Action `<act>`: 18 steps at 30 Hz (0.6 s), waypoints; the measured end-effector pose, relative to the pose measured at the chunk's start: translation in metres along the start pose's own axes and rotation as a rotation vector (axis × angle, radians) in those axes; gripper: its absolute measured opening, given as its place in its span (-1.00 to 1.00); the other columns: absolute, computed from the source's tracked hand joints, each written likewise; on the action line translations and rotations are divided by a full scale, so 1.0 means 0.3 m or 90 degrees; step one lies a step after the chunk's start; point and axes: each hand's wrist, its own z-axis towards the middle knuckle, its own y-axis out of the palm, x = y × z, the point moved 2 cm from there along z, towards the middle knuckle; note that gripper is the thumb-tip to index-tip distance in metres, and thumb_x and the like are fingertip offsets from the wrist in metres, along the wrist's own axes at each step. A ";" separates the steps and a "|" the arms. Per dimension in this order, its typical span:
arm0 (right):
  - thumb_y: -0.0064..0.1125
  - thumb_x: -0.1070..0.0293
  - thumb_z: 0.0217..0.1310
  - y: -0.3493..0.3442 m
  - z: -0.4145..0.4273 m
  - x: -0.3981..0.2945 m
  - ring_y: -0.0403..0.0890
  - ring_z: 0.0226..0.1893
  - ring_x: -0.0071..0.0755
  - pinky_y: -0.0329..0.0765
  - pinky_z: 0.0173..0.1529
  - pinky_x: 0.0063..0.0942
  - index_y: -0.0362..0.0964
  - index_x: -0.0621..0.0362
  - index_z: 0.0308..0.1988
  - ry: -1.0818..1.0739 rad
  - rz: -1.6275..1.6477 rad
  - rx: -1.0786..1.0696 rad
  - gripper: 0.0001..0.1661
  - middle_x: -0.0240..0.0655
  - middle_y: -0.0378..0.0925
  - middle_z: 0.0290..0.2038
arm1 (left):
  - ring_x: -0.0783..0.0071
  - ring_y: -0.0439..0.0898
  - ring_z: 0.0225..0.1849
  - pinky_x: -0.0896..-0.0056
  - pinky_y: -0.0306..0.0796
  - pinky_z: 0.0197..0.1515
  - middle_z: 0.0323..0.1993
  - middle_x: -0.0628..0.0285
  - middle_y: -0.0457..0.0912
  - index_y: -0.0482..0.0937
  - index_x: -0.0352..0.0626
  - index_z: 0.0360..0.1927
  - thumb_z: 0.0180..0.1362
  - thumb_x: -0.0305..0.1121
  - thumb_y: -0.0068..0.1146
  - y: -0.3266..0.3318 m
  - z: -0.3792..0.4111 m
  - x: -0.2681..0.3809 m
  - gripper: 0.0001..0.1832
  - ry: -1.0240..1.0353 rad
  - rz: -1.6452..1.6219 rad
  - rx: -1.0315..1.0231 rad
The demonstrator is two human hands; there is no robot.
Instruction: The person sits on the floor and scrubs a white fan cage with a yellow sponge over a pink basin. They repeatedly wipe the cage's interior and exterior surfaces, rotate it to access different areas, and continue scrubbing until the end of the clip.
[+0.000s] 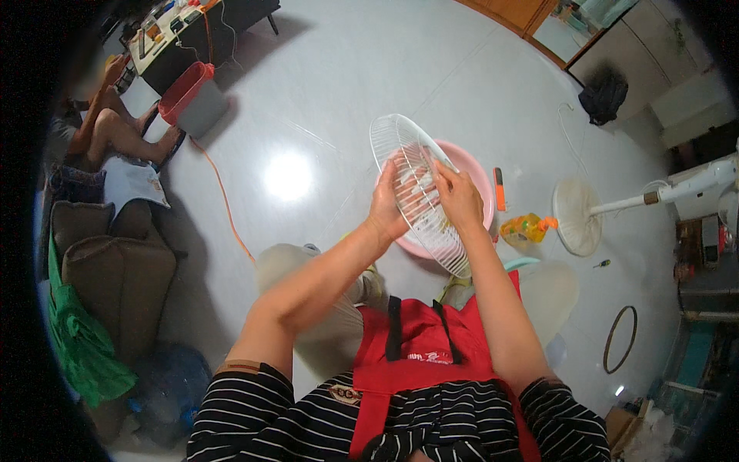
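Both my hands are on a white wire fan guard (404, 133), tilted above a pink basin (482, 179) on the floor. My left hand (388, 202) grips it from the left side, its fingers seen partly through the wires. At the right rim, my right hand (463, 196) has its fingers curled against the guard; whether it also holds something small is hidden. The guard covers much of the basin, so its contents are hard to make out. Just right of the basin lie a bottle of yellow liquid (521, 230) with an orange top and an orange-and-black handled object (499, 189).
A fan stand with a round white base (571, 216) lies to the right, near a small screwdriver (603, 263) and a dark ring (620, 339). At upper left are a grey bin (205, 110), a seated person (109, 124) and an orange cord (222, 190).
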 end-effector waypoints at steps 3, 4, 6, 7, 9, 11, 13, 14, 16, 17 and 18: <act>0.02 0.08 0.31 0.035 0.035 0.052 0.60 -0.14 0.00 0.52 -0.08 -0.14 0.46 -0.37 0.14 0.053 -0.051 -0.021 -0.59 -0.04 0.51 -0.14 | 0.03 0.46 0.11 -0.14 0.43 0.15 0.15 0.17 0.36 0.21 0.29 0.34 0.37 0.07 -0.23 0.012 -0.030 0.024 -0.50 -0.029 0.006 0.016; 0.00 0.06 0.32 0.035 0.046 0.077 0.60 -0.14 0.00 0.52 -0.07 -0.13 0.46 -0.37 0.14 0.083 -0.060 -0.033 -0.60 -0.04 0.51 -0.12 | 0.02 0.45 0.11 -0.17 0.42 0.15 0.15 0.17 0.36 0.20 0.31 0.34 0.36 0.05 -0.21 0.009 -0.037 0.030 -0.50 -0.038 0.013 0.009; -0.08 -0.04 0.35 0.063 0.094 0.186 0.58 -0.07 0.01 0.50 -0.02 -0.09 0.44 -0.42 0.15 0.112 -0.050 -0.051 -0.58 -0.04 0.51 -0.07 | -0.02 0.44 0.12 -0.27 0.40 0.14 0.15 0.14 0.36 0.20 0.28 0.35 0.32 0.08 -0.15 0.002 -0.026 0.027 -0.46 -0.050 0.049 -0.015; -0.10 -0.06 0.35 0.066 0.096 0.205 0.57 -0.05 0.01 0.49 0.00 -0.09 0.44 -0.42 0.15 0.136 -0.072 -0.069 -0.57 -0.03 0.51 -0.05 | -0.04 0.43 0.14 -0.28 0.39 0.15 0.16 0.11 0.36 0.20 0.25 0.35 0.31 0.10 -0.15 -0.012 -0.013 0.040 -0.43 -0.071 0.046 -0.033; -0.14 -0.11 0.35 0.061 0.108 0.229 0.56 -0.01 0.02 0.47 0.03 -0.07 0.43 -0.44 0.16 0.182 -0.117 -0.100 -0.55 -0.03 0.50 -0.03 | -0.09 0.42 0.16 -0.32 0.37 0.16 0.17 0.05 0.34 0.19 0.18 0.36 0.29 0.13 -0.14 -0.018 0.007 0.081 -0.39 -0.112 0.041 -0.075; -0.15 -0.09 0.35 0.052 0.078 0.243 0.54 0.01 0.04 0.45 0.07 -0.08 0.42 -0.44 0.17 0.175 -0.110 -0.143 -0.55 -0.01 0.46 0.00 | -0.17 0.40 0.18 -0.40 0.31 0.19 0.17 -0.12 0.36 0.21 -0.11 0.32 0.24 0.24 -0.15 0.001 0.008 0.124 -0.24 -0.106 -0.001 -0.042; -0.16 -0.07 0.36 0.066 0.022 0.229 0.54 0.00 0.05 0.45 0.08 -0.08 0.41 -0.44 0.18 0.196 -0.105 -0.112 -0.55 0.00 0.45 0.00 | -0.25 0.38 0.20 -0.46 0.24 0.23 0.14 -0.19 0.40 0.29 -0.21 0.25 0.21 0.30 -0.17 0.008 0.054 0.147 -0.20 -0.137 -0.042 0.048; -0.16 -0.04 0.37 0.065 0.005 0.209 0.56 -0.04 0.06 0.45 0.08 -0.09 0.39 -0.43 0.19 0.185 -0.105 -0.086 -0.55 0.01 0.45 -0.05 | -0.26 0.42 0.16 -0.49 0.29 0.18 0.13 -0.24 0.38 0.24 -0.24 0.25 0.20 0.31 -0.17 0.010 0.067 0.146 -0.17 -0.118 -0.029 0.095; -0.14 -0.02 0.36 0.045 -0.020 0.153 0.57 -0.08 0.01 0.47 0.03 -0.12 0.41 -0.38 0.18 0.153 -0.105 -0.060 -0.55 -0.05 0.48 -0.11 | -0.26 0.42 0.16 -0.50 0.31 0.16 0.12 -0.23 0.37 0.18 -0.20 0.27 0.21 0.29 -0.16 0.027 0.052 0.131 -0.18 -0.068 0.028 0.112; -0.13 0.00 0.36 0.028 -0.026 0.125 0.57 -0.10 -0.01 0.48 0.01 -0.14 0.43 -0.35 0.18 0.137 -0.104 -0.044 -0.55 -0.08 0.50 -0.13 | -0.25 0.42 0.16 -0.50 0.32 0.15 0.12 -0.22 0.37 0.15 -0.19 0.29 0.21 0.28 -0.16 0.034 0.051 0.127 -0.19 -0.042 0.058 0.118; -0.13 0.00 0.36 0.004 -0.033 0.093 0.58 -0.11 -0.01 0.48 0.00 -0.14 0.43 -0.34 0.18 0.131 -0.089 -0.047 -0.55 -0.08 0.49 -0.15 | -0.13 0.47 0.12 -0.27 0.49 0.07 0.21 -0.13 0.30 0.00 -0.14 0.41 0.24 0.23 -0.25 0.040 0.042 0.118 -0.16 -0.043 0.078 0.065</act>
